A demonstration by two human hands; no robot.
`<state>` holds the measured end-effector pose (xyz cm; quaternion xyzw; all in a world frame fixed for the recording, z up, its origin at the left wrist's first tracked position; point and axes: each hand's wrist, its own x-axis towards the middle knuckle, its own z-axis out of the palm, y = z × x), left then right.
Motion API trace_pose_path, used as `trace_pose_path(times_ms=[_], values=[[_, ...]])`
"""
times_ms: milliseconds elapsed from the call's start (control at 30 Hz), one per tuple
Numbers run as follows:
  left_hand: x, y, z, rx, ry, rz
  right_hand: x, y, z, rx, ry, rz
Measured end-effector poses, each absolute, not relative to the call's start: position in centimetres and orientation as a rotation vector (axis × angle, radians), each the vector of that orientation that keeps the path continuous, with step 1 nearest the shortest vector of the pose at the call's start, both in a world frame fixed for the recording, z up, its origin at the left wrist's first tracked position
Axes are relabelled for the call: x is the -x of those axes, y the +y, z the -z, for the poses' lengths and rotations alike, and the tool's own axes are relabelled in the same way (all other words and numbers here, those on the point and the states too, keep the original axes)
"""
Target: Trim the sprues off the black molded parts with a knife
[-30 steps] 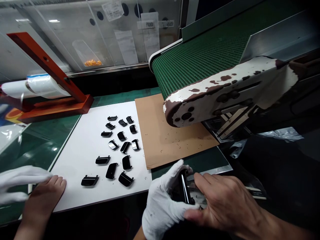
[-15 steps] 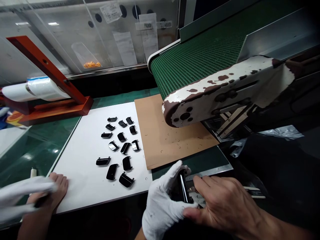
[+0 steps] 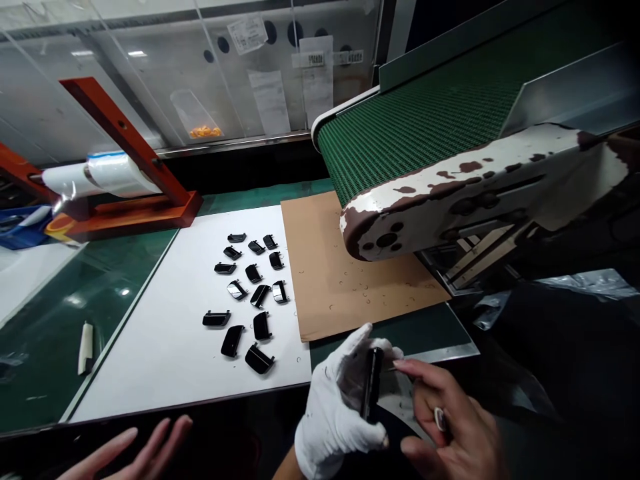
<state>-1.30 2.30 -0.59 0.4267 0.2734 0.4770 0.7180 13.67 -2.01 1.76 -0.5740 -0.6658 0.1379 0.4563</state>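
My left hand (image 3: 335,413), in a white glove, grips a glossy black plastic part (image 3: 371,383) between thumb and fingers, its narrow edge toward me. My bare right hand (image 3: 455,420) is just right of it, forefinger stretched toward the part. Its other fingers curl around a tool with a pale end (image 3: 440,419); the rest of that tool is hidden. Several similar black plastic parts (image 3: 261,325) lie spread on a white sheet (image 3: 150,347) to the left.
Brown cardboard (image 3: 320,267) with small curved shavings lies under the end of a green conveyor (image 3: 425,133). An orange film-roll stand (image 3: 135,217) is at back left. A pale-handled tool (image 3: 85,347) rests on the green table. Another person's hand (image 3: 145,453) reaches in at bottom left.
My right hand has drawn back from the black part, which has turned slightly in my left hand. The other person's hands have moved off the white sheet's left edge. The view has shifted left.
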Motion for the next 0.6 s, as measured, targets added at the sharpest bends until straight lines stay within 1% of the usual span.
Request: trace_pose_path(times_ms=[200, 400, 533, 600], values=[[1.5, 2.5, 0.8, -1.064, 0.661, -1.029, -13.4, -2.4, -1.3, 1.257, -1.774, -0.293], [1.9, 2.4, 0.6, -1.01, 0.624, -1.017, -14.0, -1.6, -1.2, 1.053, -1.936, -0.165], [2.0, 1.7, 0.5, -1.15, 0.715, -0.956, -14.6, -1.8, -0.4, 0.985, -1.986, -0.201], [4.2, 2.3, 0.2, -1.331, 0.841, -0.905, -15.0, -2.2, 0.3, 0.959, -1.963, -0.25]])
